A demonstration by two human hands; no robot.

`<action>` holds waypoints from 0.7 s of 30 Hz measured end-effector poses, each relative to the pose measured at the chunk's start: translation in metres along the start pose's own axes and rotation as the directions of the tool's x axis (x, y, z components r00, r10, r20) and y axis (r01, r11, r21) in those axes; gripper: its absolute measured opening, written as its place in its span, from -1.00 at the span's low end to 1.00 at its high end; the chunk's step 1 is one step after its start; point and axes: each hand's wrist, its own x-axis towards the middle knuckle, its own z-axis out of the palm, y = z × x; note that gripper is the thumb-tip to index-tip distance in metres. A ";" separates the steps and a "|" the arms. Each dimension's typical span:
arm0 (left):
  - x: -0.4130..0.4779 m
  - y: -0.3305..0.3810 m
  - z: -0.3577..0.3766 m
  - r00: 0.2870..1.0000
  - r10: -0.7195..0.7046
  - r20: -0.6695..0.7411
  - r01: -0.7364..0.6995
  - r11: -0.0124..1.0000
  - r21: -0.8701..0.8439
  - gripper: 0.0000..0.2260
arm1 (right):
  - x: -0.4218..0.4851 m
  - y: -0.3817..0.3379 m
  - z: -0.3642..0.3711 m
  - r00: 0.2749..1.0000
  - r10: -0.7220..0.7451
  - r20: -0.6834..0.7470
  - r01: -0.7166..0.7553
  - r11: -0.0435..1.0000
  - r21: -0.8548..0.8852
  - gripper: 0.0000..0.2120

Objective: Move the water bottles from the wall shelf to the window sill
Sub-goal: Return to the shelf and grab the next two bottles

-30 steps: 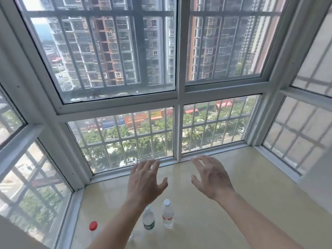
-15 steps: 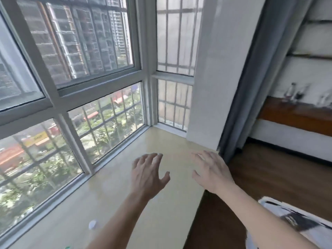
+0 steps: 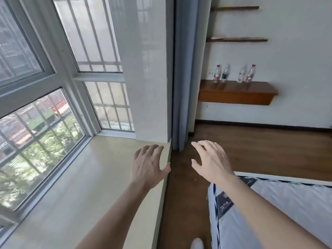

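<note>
Several clear water bottles stand upright on the brown wall shelf [image 3: 237, 97] at the upper right: a red-labelled bottle [image 3: 217, 74], a dark-labelled bottle [image 3: 225, 74], a plain bottle [image 3: 241, 74] and another red-labelled bottle [image 3: 250, 74]. The pale window sill [image 3: 100, 173] fills the lower left. My left hand [image 3: 149, 168] hovers over the sill's right edge with fingers spread, holding nothing. Over the wooden floor, my right hand [image 3: 210, 162] is also spread and empty. Both hands are far from the shelf.
A grey-blue curtain [image 3: 183, 72] and a white wall pillar [image 3: 150, 69] stand between sill and shelf. A mattress [image 3: 280, 212] with dark trim lies at the lower right. Two thin upper shelves [image 3: 237, 40] hang on the wall. Wooden floor [image 3: 260, 150] runs toward the shelf.
The view has swung right from the window and sill toward the room. The bottles standing on the sill left the frame and the wall shelf with its bottles came into view. Both hands stayed open.
</note>
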 end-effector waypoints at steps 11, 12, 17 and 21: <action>0.195 0.058 0.083 0.996 0.091 0.017 -0.091 0.996 -0.005 -0.47 | 0.129 0.134 0.054 0.992 0.121 -0.043 -0.119 0.991 0.064 -0.51; 0.212 0.063 0.089 0.996 0.091 0.010 -0.091 0.996 -0.015 -0.47 | 0.141 0.145 0.057 0.991 0.127 -0.043 -0.124 0.990 0.066 -0.51; 0.283 0.086 0.116 0.996 0.093 0.013 -0.092 0.995 -0.036 -0.46 | 0.195 0.198 0.070 0.991 0.131 -0.041 -0.129 0.990 0.050 -0.52; 0.326 0.093 0.134 0.993 0.114 0.040 -0.113 0.993 -0.023 -0.45 | 0.232 0.223 0.084 0.990 0.133 -0.040 -0.131 0.990 0.045 -0.53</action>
